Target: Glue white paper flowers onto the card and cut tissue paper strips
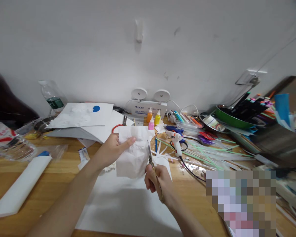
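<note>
My left hand (117, 147) pinches a crinkled white tissue (132, 161) by its upper left part, thumb across the front. In my right hand (159, 181) is a pair of scissors (151, 159), fingers wrapped round the handles. The blades point up and away, right beside the tissue's right edge; whether they touch it I cannot tell. Beneath both hands a large white paper sheet (128, 210) lies on the wooden table (51, 184). A second pair of scissors with red handles (117, 127) lies behind my left hand, partly hidden.
A white glue gun (177, 144) with a black cable lies to the right, near loose green and clear strips (204, 154). Small paint bottles (151, 123) stand at the back. Stacked papers (81, 115), a plastic bottle (53, 97) and a rolled white sheet (22, 187) occupy the left.
</note>
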The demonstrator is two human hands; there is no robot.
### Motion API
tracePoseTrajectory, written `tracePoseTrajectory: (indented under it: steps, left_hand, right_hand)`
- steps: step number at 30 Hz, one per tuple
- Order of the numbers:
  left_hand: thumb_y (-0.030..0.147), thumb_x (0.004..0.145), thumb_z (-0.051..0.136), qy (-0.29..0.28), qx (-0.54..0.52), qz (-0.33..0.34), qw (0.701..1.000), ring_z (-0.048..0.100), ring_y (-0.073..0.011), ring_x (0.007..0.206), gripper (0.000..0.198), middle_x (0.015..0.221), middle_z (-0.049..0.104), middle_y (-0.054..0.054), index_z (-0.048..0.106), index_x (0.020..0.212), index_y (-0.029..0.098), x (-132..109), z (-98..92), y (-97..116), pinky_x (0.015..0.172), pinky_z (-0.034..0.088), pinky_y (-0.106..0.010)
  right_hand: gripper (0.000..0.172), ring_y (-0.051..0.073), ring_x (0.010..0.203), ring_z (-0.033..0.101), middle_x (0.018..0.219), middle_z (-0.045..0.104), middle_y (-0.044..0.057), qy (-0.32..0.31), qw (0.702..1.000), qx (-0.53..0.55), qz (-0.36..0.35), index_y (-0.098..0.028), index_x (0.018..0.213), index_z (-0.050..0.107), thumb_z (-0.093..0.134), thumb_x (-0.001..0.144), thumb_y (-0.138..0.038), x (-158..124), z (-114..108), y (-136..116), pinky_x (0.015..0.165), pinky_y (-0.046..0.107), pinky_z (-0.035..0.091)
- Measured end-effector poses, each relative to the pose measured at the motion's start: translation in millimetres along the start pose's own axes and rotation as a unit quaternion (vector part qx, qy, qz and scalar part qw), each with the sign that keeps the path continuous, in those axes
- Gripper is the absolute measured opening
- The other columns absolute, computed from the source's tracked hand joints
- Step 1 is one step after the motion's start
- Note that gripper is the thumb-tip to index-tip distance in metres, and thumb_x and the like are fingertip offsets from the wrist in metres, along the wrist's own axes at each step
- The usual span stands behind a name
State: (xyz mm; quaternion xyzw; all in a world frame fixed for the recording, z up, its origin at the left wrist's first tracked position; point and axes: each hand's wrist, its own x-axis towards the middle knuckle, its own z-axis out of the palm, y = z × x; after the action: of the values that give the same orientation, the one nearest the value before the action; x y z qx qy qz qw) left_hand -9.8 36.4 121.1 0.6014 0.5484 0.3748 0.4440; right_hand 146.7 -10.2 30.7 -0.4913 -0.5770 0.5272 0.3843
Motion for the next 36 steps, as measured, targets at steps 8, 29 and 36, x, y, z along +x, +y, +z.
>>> tracePoseTrajectory:
  steps: [8,29,36]
  left_hand:
    - [0.043,0.069,0.056,0.002,0.032,0.007,0.999,0.059,-0.0164,0.063,0.034,0.074,0.067,-0.005,0.064,0.081,0.012,0.9,1.1,-5.3,0.053,0.044,-0.021]
    - [0.042,0.067,0.058,0.026,0.002,-0.004,1.000,0.050,-0.0105,0.050,0.028,0.058,0.060,0.001,0.059,0.066,0.014,0.6,1.3,-1.7,0.046,0.039,-0.018]
    - [0.042,0.067,0.058,0.028,0.011,-0.001,1.000,0.042,-0.0086,0.044,0.028,0.049,0.051,0.004,0.057,0.062,0.015,0.5,0.4,-0.8,0.040,0.032,-0.017]
  right_hand:
    - [0.063,0.006,0.030,0.032,0.032,0.034,-0.003,-0.002,1.000,0.000,-0.008,-0.015,0.040,0.045,0.030,0.077,-0.063,0.2,-0.3,-1.5,0.035,0.019,0.022]
    - [0.063,0.005,0.026,0.030,0.029,0.033,-0.003,0.023,0.999,0.014,0.020,-0.018,0.035,0.038,0.033,0.070,-0.070,1.8,1.9,-3.4,0.030,0.020,0.020]
    - [0.061,0.004,0.025,0.028,0.027,0.032,-0.004,0.023,0.999,0.018,0.013,-0.018,0.036,0.036,0.034,0.071,-0.068,3.1,3.3,2.4,0.030,0.019,0.019]
